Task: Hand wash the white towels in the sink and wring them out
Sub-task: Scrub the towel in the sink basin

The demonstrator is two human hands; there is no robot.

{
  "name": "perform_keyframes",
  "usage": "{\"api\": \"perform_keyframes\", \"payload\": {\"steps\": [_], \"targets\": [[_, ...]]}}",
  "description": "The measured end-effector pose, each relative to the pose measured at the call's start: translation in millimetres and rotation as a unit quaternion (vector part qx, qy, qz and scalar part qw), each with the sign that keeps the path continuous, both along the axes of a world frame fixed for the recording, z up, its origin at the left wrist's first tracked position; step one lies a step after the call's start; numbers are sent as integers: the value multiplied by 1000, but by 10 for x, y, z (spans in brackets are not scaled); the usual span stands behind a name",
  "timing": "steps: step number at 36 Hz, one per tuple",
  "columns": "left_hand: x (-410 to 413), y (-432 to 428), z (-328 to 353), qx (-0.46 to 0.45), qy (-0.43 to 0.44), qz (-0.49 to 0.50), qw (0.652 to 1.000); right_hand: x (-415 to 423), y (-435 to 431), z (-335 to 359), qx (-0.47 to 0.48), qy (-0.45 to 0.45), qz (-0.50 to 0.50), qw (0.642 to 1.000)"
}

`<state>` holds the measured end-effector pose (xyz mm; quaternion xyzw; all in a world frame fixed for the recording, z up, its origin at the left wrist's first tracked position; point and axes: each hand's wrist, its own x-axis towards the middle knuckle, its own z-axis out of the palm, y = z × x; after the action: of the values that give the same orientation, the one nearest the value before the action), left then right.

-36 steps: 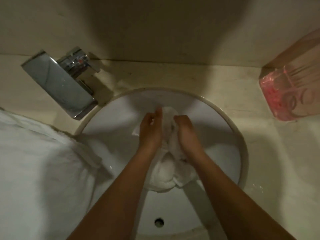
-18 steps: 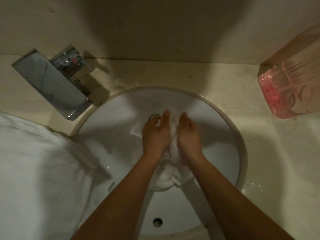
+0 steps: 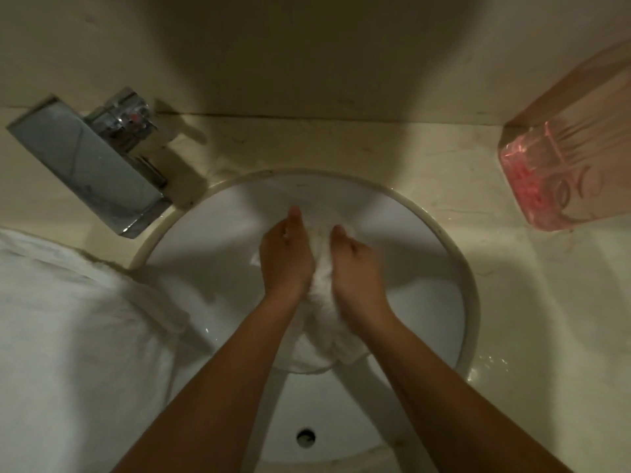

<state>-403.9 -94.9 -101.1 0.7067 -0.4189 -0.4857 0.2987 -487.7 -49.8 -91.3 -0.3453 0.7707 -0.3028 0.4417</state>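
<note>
A wet white towel (image 3: pixel 322 295) is bunched up in the middle of the round white sink (image 3: pixel 469 295). My left hand (image 3: pixel 285 264) grips its left side and my right hand (image 3: pixel 355 271) grips its right side, palms facing each other with the cloth squeezed between them. The towel's lower end bulges out below my wrists, and its upper end shows between my fingertips. The part inside my palms is hidden.
A chrome faucet (image 3: pixel 92 165) stands at the back left of the sink. A heap of white towels (image 3: pixel 68 336) lies on the counter at the left and spills over the rim. A pink translucent container (image 3: pixel 563 172) sits at the back right. Water drops glint on the counter (image 3: pixel 491 363).
Both hands have slid back and forth over the towel, rubbing it between them. The left hand now reaches a little farther forward than the right. The towel stays in the basin.
</note>
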Motion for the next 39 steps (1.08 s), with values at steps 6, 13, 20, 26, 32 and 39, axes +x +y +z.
{"api": "perform_keyframes", "payload": {"steps": [6,13,20,26,32,39], "targets": [[36,127,91,70,42,-21,996,-167,-171,-124,14,-32,-57,998],[136,75,249,80,129,92,984,-355,-293,-169,24,150,-3,988],[95,163,273,174,214,75,958,17,187,74,-30,-95,-11,995],[179,221,166,172,232,-35,957,-81,164,-26,3,-216,-114,970],[382,38,7,-72,5,-88,993,-233,195,60,59,-343,-152,925],[225,-10,-99,131,351,-49,926,-527,97,750,8,-562,-136,816]]}}
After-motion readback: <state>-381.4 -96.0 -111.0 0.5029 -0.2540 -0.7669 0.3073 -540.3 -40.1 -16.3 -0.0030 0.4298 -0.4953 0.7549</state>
